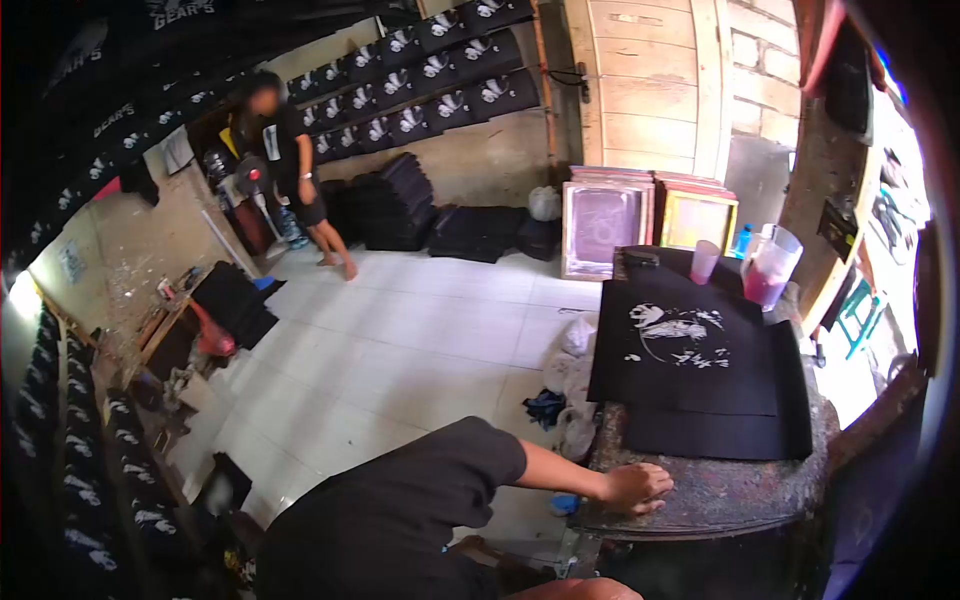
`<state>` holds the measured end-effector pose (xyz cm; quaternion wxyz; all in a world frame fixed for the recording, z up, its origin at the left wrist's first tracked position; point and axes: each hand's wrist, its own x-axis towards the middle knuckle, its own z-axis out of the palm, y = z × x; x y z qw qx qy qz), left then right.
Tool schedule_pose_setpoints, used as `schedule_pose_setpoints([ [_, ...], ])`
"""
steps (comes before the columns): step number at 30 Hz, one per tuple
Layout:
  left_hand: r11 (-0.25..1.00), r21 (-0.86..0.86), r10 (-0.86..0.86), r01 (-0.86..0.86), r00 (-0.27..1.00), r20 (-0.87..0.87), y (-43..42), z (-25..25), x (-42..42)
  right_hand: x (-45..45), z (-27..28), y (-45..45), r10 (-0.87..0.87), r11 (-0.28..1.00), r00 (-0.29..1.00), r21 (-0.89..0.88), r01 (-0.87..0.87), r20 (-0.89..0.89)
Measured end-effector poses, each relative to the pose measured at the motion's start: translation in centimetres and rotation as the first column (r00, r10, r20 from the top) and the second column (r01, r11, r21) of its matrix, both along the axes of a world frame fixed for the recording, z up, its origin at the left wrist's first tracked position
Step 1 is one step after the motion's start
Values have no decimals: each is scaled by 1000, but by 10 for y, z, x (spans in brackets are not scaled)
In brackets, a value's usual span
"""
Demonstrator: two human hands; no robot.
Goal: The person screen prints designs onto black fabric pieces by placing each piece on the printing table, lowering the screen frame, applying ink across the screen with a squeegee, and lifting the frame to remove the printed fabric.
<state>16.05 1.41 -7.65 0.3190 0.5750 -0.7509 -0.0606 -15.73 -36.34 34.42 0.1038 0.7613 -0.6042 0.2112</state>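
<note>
The left hand (pixel 638 489) rested on the stained bench (pixel 715 500), just short of the black printed cloth (pixel 690 345).
The cloth lay on the bench, beyond the hand and off to the right in the view, white print upward, over another black piece (pixel 715 437) whose near edge ran roughly crosswise, just beside the knuckles with a narrow bare strip between; which way the cloth's long axis ran could not be told. The fingers were curled downward, but whether they were closed on anything could not be told. The left was the nearer hand, the right being out of view. Two cups (pixel 705 262) (pixel 772 268) stood at the bench's far end.
</note>
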Motion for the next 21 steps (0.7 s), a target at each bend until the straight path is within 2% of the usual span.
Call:
schedule_pose_setpoints([
  [6, 1000, 31, 0, -2, 999, 45, 2, 12, -2, -11, -3, 14, 10, 1000, 1000, 13, -11, 16],
  [8, 995, 99, 10, -15, 999, 49, 2, 13, -3, -17, -5, 25, 14, 1000, 1000, 7, -14, 26],
  [18, 998, -6, 56, -56, 992, 112, -2, 1, -8, -65, -6, 80, 5, 1000, 999, 8, -5, 34],
  [21, 998, 29, 49, -53, 988, 146, -6, 3, -7, -80, -3, 102, -5, 1000, 999, 7, 5, 48],
])
